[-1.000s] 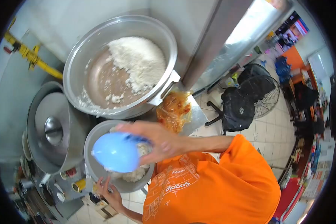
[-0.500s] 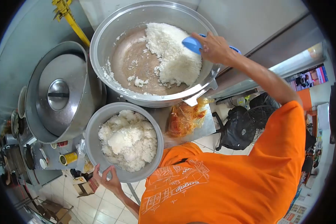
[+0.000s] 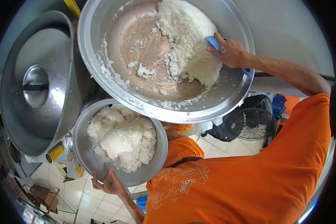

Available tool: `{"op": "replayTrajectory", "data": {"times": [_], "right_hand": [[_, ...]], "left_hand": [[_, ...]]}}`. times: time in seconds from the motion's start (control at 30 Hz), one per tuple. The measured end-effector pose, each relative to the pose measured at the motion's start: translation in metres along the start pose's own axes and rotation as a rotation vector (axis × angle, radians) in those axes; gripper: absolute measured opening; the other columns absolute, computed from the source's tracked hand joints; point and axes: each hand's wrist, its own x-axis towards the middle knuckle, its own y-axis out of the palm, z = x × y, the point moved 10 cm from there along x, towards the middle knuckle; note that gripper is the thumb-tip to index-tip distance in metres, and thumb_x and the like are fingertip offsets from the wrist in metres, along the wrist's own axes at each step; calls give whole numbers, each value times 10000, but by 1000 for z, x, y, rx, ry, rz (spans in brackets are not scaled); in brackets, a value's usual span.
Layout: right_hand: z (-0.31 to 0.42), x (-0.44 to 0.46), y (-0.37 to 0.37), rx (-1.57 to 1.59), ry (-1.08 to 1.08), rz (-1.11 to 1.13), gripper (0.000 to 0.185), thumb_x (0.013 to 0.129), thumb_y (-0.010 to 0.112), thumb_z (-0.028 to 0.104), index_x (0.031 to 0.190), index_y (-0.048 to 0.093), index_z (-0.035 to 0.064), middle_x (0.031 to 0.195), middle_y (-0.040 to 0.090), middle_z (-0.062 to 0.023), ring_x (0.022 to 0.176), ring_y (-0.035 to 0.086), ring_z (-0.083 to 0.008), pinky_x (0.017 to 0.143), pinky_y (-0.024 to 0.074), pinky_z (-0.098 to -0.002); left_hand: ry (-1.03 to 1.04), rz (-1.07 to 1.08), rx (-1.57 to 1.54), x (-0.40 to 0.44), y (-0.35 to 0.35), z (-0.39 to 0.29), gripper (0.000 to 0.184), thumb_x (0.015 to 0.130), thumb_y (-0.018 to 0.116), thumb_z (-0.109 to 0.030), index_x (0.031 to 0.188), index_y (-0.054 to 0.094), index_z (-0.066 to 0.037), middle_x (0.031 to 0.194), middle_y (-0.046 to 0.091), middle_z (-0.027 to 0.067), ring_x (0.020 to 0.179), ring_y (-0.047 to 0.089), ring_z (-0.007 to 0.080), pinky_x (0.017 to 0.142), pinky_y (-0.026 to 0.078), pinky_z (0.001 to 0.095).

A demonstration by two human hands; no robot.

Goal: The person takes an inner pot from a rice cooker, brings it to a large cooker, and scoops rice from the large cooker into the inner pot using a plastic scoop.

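Observation:
My right hand (image 3: pixel 233 53) is closed around a blue plastic scoop (image 3: pixel 213 42), over the white rice (image 3: pixel 190 41) heaped on the right side of a large aluminium pot (image 3: pixel 86 56). Part of the scoop's handle shows below the wrist; its tip is at the rice. With its fingers at the near rim, my left hand (image 3: pixel 110 184) grips a grey bowl (image 3: pixel 82 149) and tilts it slightly. Cooked rice (image 3: pixel 123 138) is mounded inside this bowl, which sits just in front of the pot. Scattered grains stick to the pot's bare bottom and wall.
A big metal pot with a sunken lid (image 3: pixel 44 74) stands at the left. Under the large pot's near edge, an orange-filled plastic bag (image 3: pixel 177 127) partly shows. A black fan (image 3: pixel 255 123) is on the tiled floor at right. A yellow can (image 3: pixel 55 154) lies below the lidded pot.
The view has shifted closer to the pots. My right hand with the scoop has moved down along the right edge of the rice. My left hand stays on the bowl's rim.

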Motion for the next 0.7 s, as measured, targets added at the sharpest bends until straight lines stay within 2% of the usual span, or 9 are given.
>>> {"op": "replayTrajectory", "data": {"times": [0.13,0.17,0.23,0.3,0.37,0.5,0.6,0.63,0.7], "right_hand": [[12,5,7,-39,19,28,596,967,373,590,1220,345,51,838,650,-242,837,666,-419,764,538,-488],[18,8,7,-53,-4,8,596,967,374,589,1219,343,50,822,650,-246,841,666,-421,763,538,-490],[24,14,14,-53,-3,30,596,965,381,588,1217,346,50,818,651,-250,839,666,-423,759,537,-496],[27,17,21,-54,-4,50,595,964,389,587,1216,350,50,814,651,-253,838,665,-424,755,536,-501],[36,16,17,-11,-69,-43,583,961,412,577,1208,364,50,776,646,-250,818,665,-430,743,533,-514],[45,12,15,-46,-88,-63,568,961,424,566,1197,383,51,752,640,-239,795,664,-433,739,533,-519],[53,11,15,-54,-169,-92,558,966,415,560,1174,391,43,712,633,-220,758,664,-418,714,538,-506],[58,13,15,-67,-206,-83,557,970,406,560,1166,392,40,683,625,-202,702,662,-394,668,540,-492],[66,10,12,-75,-239,-82,556,973,396,561,1158,393,37,653,617,-183,646,659,-369,622,541,-477]], "left_hand": [[37,37,10,2,7,0,87,819,731,-122,776,688,-60,1306,549,83,1190,441,328,925,455,473],[-13,3,-18,4,4,2,78,850,684,-107,786,701,-66,1295,557,116,1160,448,325,899,453,475],[-67,-19,-43,7,3,6,116,882,637,-92,797,713,-72,1283,565,150,1130,454,323,873,451,478],[-60,-42,-27,9,-1,5,248,932,547,-110,764,724,-71,1273,562,181,1132,452,315,847,460,457],[-55,-44,-55,5,-1,10,291,941,537,-122,712,707,-63,1269,562,184,1122,458,315,829,461,450],[-56,-41,-125,2,-2,12,422,949,535,-164,550,618,-51,1206,572,197,1082,474,312,786,453,441],[-145,-61,-57,-1,-4,19,411,912,576,-153,512,565,-60,1132,553,185,1059,482,311,773,443,441],[-143,-68,-53,-4,-4,22,411,912,576,-153,512,565,-60,1132,553,185,1059,482,311,773,443,441],[-47,-144,-98,-8,-8,25,370,856,615,-102,496,541,-60,1099,511,173,1049,488,303,763,439,425]]}}
